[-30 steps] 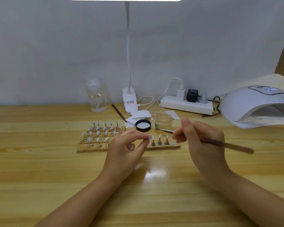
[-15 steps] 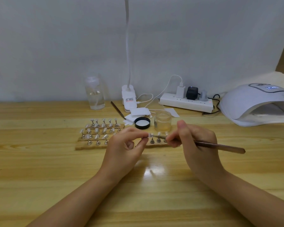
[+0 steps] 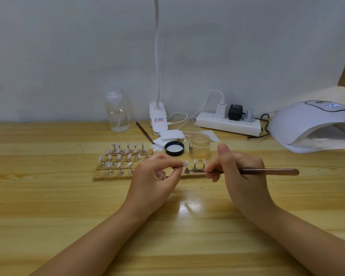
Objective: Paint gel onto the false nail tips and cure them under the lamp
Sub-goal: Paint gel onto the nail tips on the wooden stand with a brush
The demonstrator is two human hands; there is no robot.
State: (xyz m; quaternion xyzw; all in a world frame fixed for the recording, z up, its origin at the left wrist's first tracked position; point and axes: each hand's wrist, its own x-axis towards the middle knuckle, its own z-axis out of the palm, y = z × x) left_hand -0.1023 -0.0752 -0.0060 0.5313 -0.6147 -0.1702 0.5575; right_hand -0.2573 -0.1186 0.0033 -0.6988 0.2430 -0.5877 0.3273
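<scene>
While my left hand (image 3: 157,176) pinches the tip (image 3: 185,163), my right hand (image 3: 241,172) grips the brush (image 3: 267,172), lying crosswise, bristles pointing left at it.

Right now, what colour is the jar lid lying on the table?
Black rim with a white inside, on the lid; head view.

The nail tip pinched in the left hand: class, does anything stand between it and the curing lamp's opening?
Yes. The right hand holding the brush lies directly between the nail tip and the curing lamp. Beyond that hand, bare table leads to the lamp's opening.
</scene>
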